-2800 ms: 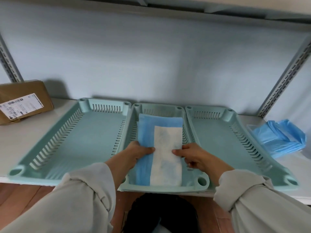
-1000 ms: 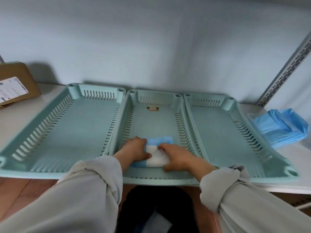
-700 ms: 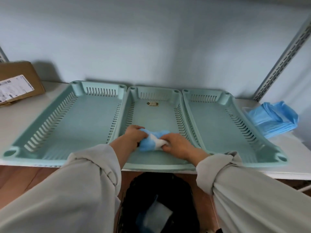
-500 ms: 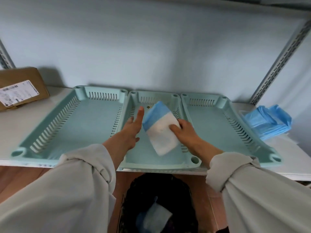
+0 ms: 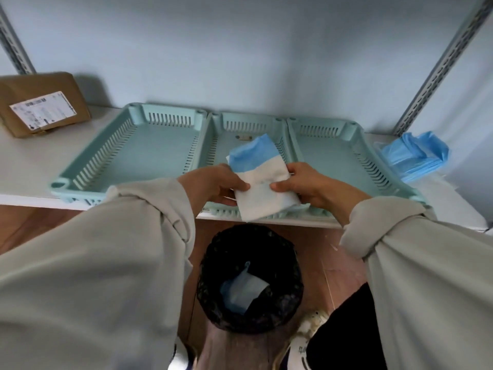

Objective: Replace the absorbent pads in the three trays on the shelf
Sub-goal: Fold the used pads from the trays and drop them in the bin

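Three pale green slotted trays stand side by side on the white shelf: the left tray (image 5: 149, 153), the middle tray (image 5: 221, 145) and the right tray (image 5: 336, 153). None of them holds a pad. A folded blue-and-white used pad (image 5: 260, 180) is lifted above the middle tray's front edge. My left hand (image 5: 216, 182) grips its left side and my right hand (image 5: 306, 184) grips its right side. A stack of folded blue fresh pads (image 5: 416, 153) lies on the shelf to the right of the trays.
A black mesh bin (image 5: 249, 279) stands on the floor below the shelf edge with one discarded pad (image 5: 241, 289) inside. A brown cardboard box (image 5: 42, 102) sits at the shelf's left. Slotted metal uprights (image 5: 440, 62) flank the shelf.
The pad that lay flat in the middle tray was folded up, lifted out and drawn back to the tray's front edge. My left hand has closed on it again.
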Demonstrator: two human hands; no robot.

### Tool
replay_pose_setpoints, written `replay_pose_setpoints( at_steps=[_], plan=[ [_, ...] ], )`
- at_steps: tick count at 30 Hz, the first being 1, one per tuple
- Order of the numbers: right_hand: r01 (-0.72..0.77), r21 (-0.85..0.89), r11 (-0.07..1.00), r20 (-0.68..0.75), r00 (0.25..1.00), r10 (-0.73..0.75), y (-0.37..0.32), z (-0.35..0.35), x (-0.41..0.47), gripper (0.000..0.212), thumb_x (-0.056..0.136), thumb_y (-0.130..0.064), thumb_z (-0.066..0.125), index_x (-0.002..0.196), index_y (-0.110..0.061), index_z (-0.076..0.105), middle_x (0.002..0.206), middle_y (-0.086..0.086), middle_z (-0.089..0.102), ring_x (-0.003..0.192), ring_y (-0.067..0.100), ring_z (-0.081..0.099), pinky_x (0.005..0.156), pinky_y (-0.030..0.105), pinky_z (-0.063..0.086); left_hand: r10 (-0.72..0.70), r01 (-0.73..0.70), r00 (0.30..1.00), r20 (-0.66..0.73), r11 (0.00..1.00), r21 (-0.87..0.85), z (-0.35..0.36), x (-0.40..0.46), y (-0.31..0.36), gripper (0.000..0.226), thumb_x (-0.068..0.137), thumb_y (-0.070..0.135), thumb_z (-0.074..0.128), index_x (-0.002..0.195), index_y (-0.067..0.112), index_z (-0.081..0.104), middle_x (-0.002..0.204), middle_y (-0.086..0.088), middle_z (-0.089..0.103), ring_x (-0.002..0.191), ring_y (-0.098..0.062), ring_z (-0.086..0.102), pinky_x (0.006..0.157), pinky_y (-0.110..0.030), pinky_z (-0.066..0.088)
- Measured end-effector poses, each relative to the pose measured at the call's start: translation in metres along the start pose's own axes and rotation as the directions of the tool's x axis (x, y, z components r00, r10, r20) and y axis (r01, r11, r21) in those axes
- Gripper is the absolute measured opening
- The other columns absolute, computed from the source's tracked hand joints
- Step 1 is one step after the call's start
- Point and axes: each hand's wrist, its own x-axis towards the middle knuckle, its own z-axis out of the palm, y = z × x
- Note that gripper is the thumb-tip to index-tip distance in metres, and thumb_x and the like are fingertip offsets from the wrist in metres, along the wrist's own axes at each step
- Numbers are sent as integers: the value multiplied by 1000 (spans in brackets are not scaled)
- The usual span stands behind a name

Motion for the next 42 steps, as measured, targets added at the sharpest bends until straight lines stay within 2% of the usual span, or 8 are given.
replay_pose_setpoints(
  at_steps=[4,14,21,25,32,35,40,42],
  plan=[
    [1,-264,964,93,995,25,9,1,-20,36,83,4,64,117,-6,60,103,8,63,94,22,60,76,34,53,-111,91,991,79,970,225,-6,-16,-19,15,84,-3,65,89,12,62,77,-4,72,63,-16,70,57,-30,60],
    [168,-341,925,102,985,-141,84,37,-21,17,77,13,63,91,6,70,82,4,59,73,4,54,69,28,43,-442,385,893,79,844,374,-1,-12,-74,13,93,3,54,106,-2,53,66,-16,72,54,-19,71,45,-29,57],
    [74,-378,923,21,997,-72,156,61,-5,17,79,4,66,91,-4,73,83,0,63,82,10,55,72,24,41,-447,431,894,-17,851,299,26,25,-137,37,98,5,44,134,-1,37,96,-19,70,66,-21,69,75,-37,55],
    [-119,-481,868,-67,993,99,186,71,10,16,81,-2,63,94,-5,71,85,2,61,88,17,59,72,25,41,-414,415,907,-78,846,334,26,49,-158,28,96,8,45,124,0,47,80,-11,56,74,-19,58,76,-40,55],
    [-479,-519,708,-75,851,520,224,91,34,39,82,-16,62,117,-1,53,114,17,59,108,32,59,79,31,48,-435,412,900,-30,826,385,28,75,-179,39,97,11,43,136,7,39,127,-15,49,102,-24,52,92,-41,53],
    [-558,-461,690,-117,809,576,232,99,47,46,86,-16,60,126,1,48,125,20,55,114,34,56,91,36,51,-451,420,893,-1,832,363,33,86,-181,41,97,10,42,138,7,39,124,-14,51,101,-24,53,91,-40,52],
    [-340,-668,663,98,842,530,239,136,68,71,98,-19,45,153,-8,1,157,18,15,142,32,25,115,36,26,-454,426,891,15,845,323,37,98,-181,39,97,5,40,135,11,42,100,-11,54,97,-25,53,86,-38,50],
    [-203,-793,574,203,801,563,248,150,67,63,100,-16,39,153,-8,5,158,18,11,144,32,21,117,39,22,-451,422,893,13,844,330,38,99,-180,36,96,2,41,130,14,45,94,-9,52,94,-25,52,87,-39,50]
  ],
)
